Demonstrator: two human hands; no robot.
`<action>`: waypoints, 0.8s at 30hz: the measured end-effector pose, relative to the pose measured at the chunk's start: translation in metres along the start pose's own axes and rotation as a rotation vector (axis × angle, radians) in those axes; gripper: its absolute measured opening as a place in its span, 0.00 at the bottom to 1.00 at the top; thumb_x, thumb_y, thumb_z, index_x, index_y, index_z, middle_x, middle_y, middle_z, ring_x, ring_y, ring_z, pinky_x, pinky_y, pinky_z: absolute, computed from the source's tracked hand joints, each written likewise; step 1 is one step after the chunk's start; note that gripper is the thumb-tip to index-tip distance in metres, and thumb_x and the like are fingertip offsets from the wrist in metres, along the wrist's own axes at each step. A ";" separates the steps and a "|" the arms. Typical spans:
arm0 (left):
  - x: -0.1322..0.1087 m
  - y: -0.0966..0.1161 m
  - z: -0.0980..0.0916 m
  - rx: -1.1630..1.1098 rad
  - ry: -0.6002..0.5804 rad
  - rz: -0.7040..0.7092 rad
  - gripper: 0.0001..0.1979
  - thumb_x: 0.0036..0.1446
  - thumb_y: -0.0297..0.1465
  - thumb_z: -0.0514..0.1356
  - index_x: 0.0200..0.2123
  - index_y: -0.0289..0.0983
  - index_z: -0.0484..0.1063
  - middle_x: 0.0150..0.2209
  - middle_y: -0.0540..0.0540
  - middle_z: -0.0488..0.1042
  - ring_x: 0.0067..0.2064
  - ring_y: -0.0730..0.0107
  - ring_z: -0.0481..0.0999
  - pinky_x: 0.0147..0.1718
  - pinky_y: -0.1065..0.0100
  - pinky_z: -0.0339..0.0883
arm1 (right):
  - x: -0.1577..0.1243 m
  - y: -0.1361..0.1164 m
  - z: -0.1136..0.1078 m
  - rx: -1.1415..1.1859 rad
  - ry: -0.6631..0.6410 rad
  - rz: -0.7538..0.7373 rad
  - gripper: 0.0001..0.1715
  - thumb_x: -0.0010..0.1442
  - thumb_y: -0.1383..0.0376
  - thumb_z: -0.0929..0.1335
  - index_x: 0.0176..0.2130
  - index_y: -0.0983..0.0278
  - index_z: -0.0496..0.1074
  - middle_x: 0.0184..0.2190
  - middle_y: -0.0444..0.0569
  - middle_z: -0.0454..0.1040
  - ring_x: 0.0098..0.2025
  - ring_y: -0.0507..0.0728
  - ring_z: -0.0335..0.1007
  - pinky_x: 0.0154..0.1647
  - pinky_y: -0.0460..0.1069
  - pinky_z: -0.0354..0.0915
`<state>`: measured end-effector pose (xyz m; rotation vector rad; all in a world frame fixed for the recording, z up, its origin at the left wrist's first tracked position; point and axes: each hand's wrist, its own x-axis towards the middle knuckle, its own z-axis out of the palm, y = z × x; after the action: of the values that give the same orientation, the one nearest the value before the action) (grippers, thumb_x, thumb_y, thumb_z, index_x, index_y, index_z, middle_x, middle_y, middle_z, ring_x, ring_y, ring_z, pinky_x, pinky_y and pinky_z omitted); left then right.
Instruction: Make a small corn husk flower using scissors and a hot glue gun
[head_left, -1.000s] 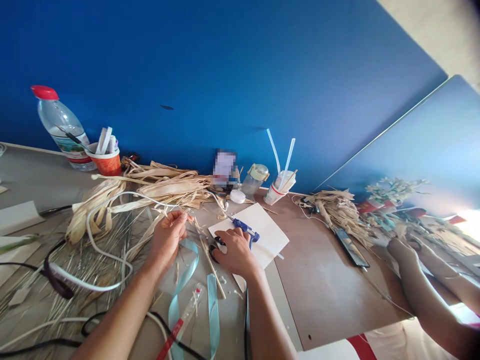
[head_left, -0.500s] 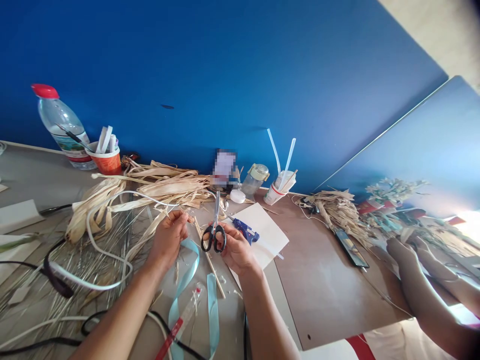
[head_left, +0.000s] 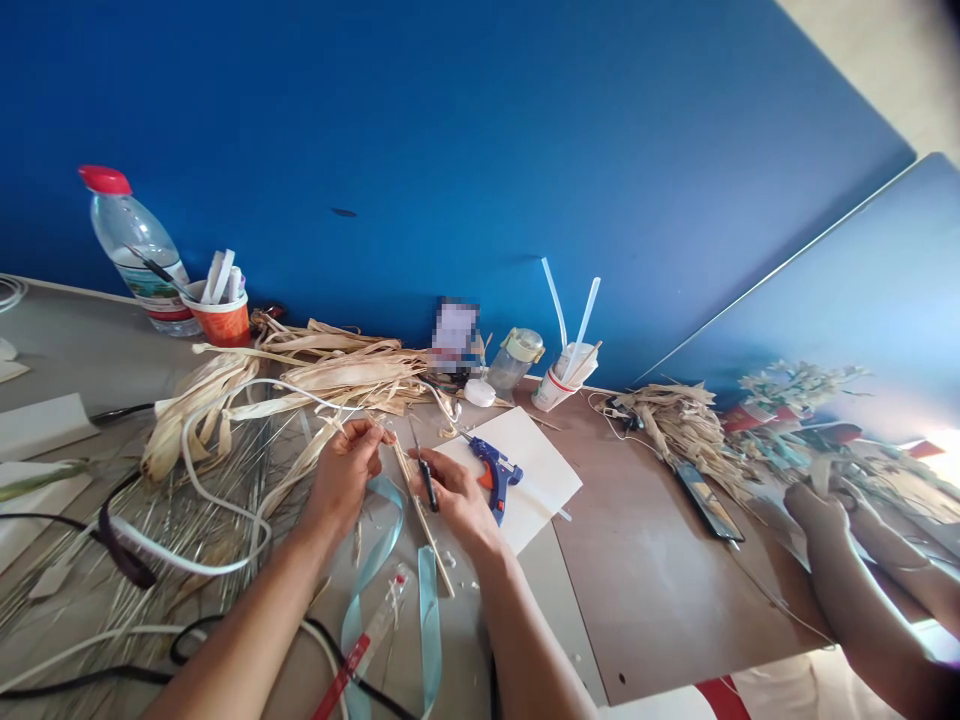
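My right hand point(head_left: 461, 500) is closed on a pair of scissors point(head_left: 427, 484) with black handles, now seen nearly edge-on. To its left, my left hand point(head_left: 346, 475) is closed in a pinch; what its fingertips hold is too small to make out. Light blue ribbon point(head_left: 380, 555) trails down the table below my left hand, and another length of it lies farther right. Between the hands a thin wooden stick point(head_left: 431, 545) lies slanted. Just right of the scissors hand, a blue glue gun point(head_left: 504, 475) rests on a white card point(head_left: 536, 455).
Dried corn husks point(head_left: 352, 370), thin wires point(head_left: 217, 500) and a white cable point(head_left: 196, 485) cover the left side. A bottle point(head_left: 142, 260) and cups, one holding straws point(head_left: 577, 325), stand along the blue partition. A phone point(head_left: 705, 500) and another person's hands point(head_left: 825, 505) are at right.
The scissors have turned from upright and face-on to edge-on, tilted lower in my right hand. More of the glue gun shows. The other person's hands have come up, holding something pale. The view shifted slightly.
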<state>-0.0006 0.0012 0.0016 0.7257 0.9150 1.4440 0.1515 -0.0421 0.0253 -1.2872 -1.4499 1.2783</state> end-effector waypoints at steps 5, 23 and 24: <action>-0.002 0.003 0.003 -0.068 0.022 -0.031 0.14 0.43 0.36 0.71 0.27 0.36 0.70 0.25 0.53 0.72 0.17 0.84 0.54 0.16 0.75 0.48 | 0.000 0.002 0.008 -0.298 0.024 -0.107 0.11 0.55 0.62 0.69 0.37 0.63 0.77 0.28 0.43 0.72 0.32 0.53 0.64 0.31 0.46 0.62; -0.003 0.001 0.006 -0.113 0.066 -0.054 0.14 0.41 0.33 0.70 0.26 0.36 0.68 0.20 0.57 0.65 0.17 0.84 0.54 0.16 0.76 0.49 | -0.005 -0.011 0.017 -0.579 0.074 -0.136 0.03 0.54 0.66 0.70 0.33 0.61 0.74 0.26 0.41 0.70 0.31 0.52 0.63 0.33 0.46 0.57; -0.003 0.001 0.006 -0.115 0.064 -0.058 0.14 0.41 0.33 0.70 0.26 0.36 0.68 0.20 0.58 0.64 0.16 0.84 0.54 0.16 0.76 0.49 | -0.006 -0.011 0.018 -0.584 0.075 -0.135 0.04 0.54 0.66 0.70 0.34 0.61 0.74 0.27 0.42 0.70 0.31 0.52 0.63 0.34 0.46 0.57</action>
<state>0.0042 -0.0008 0.0058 0.5658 0.8870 1.4635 0.1333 -0.0504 0.0330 -1.5488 -1.8984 0.7266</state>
